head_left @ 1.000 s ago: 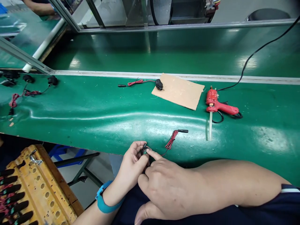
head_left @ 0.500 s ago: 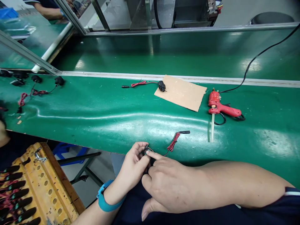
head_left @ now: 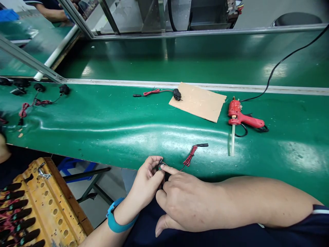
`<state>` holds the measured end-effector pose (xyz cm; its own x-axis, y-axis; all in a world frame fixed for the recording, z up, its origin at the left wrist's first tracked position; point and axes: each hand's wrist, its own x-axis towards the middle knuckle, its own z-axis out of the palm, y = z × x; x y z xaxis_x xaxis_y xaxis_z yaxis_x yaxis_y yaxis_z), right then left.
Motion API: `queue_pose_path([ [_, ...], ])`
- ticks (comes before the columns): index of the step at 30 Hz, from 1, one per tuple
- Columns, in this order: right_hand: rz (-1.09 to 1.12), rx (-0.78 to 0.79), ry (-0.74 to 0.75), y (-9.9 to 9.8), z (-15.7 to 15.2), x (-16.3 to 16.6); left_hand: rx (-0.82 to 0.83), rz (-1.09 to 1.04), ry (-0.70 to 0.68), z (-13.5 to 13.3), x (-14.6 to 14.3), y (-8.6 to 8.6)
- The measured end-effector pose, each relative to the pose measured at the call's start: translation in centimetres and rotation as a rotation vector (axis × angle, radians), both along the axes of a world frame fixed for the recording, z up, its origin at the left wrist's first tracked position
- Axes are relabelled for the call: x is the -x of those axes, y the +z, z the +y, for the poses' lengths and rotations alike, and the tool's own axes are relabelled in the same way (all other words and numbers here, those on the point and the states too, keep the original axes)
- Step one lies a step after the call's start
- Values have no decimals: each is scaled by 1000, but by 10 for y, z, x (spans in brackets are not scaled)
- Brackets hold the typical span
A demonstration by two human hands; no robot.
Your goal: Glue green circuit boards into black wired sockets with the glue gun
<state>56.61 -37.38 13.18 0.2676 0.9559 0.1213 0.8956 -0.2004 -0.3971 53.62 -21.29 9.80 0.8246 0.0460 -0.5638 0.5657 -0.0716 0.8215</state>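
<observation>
Between the fingers of my left hand [head_left: 148, 181] is a small black round part [head_left: 159, 166] on a red-and-black cable, mostly covered by the fingers. My right hand [head_left: 181, 200] reaches across, its index fingertip pressed on the part. The right thumb sticks out apart, and the other fingers curl beneath, partly hidden. From the part, the bundled red-and-black cable [head_left: 189, 157] runs onto the green bench, ending in a black plug [head_left: 203, 145]. Farther back, a similar black round part [head_left: 177, 94] with its own cable rests on a piece of cardboard [head_left: 200, 104].
A red glue gun [head_left: 244, 118] with a glue stick lies at the right, its black cord trailing back. Several black parts with cables [head_left: 42, 101] lie at far left. Below them stands a yellow slotted rack [head_left: 48, 199]. Another person's arm [head_left: 50, 13] shows behind the frame.
</observation>
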Motion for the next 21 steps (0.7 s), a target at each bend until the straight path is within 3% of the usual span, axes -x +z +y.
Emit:
queue_pose_path([
  [12,-17,20,-127,-17,9,21,4,-24,-30,0,5,-12],
  [21,-42,15,-102,-9,-1,21,20,30,-8,-3,3,-8],
])
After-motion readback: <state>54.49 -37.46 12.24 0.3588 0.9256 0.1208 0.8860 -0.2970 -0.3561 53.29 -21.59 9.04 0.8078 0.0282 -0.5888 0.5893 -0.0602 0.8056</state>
